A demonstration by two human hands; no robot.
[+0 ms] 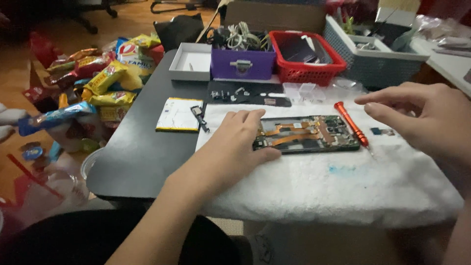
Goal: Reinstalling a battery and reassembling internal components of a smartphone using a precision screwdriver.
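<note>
The opened smartphone with its back cover off, a dark rectangular frame showing orange flex cables and green circuit board [306, 134], lies flat on a white fleecy cloth [343, 186] spread over the dark table [142, 147]. My left hand [235, 142] rests palm-down on the phone's left end, fingers spread and flat, thumb along the near edge; it pins the phone rather than gripping anything. My right hand [427, 118] hovers just to the right of the phone, empty as far as I can see, its fingers loosely curled and half open, the index finger stretched toward the orange-handled precision screwdriver [352, 125], which lies on the cloth against the phone's right end. A small dark loose component [382, 131] sits on the cloth under that hand.

I judge the step in hand to be steadying the phone while I reach for the screwdriver. The next move, as I read it, calls for a light pinch on the slim handle without nudging the phone or the loose part beside it.

Behind the phone lie a white rectangular battery with a yellow edge [179, 114], a black mat with tiny screws and parts [245, 95], a white open box [191, 61], a purple bin of cables [243, 61], a red plastic basket [304, 56] and a grey basket [373, 61]. Colourful snack packets [105, 78] are heaped on the floor left of the table.
</note>
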